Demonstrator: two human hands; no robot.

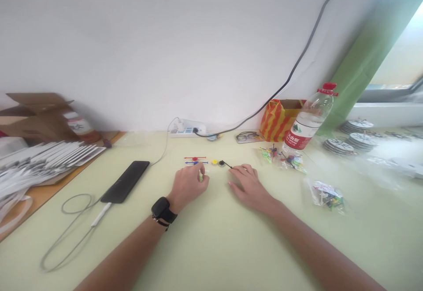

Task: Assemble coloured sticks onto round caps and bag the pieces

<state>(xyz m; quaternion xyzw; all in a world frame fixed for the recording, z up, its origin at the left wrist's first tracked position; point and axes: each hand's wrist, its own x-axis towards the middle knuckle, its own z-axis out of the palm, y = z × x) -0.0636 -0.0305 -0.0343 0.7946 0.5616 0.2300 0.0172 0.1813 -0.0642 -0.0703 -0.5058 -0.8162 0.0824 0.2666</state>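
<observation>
Two thin plastic arrow spinners, one red (194, 158) and one blue (202, 162), lie side by side on the table. Just in front of the blue one is my left hand (189, 186), its fingers curled toward the thumb; whatever it may hold is hidden. A small yellow round piece (214, 162) sits to the right, beside a black arrow spinner (226, 163) that slants toward my right hand (248, 187). The fingertips of that hand reach the black spinner's near end. Its thumb is apart and the palm faces down.
At left lie a black phone (126, 181) on a cable and a stack of white packets (56, 163). A power strip (188, 129) rests against the wall. On the right are glasses (247, 137), a water bottle (306, 121), small bagged parts (328, 195) and stacked discs (361, 141).
</observation>
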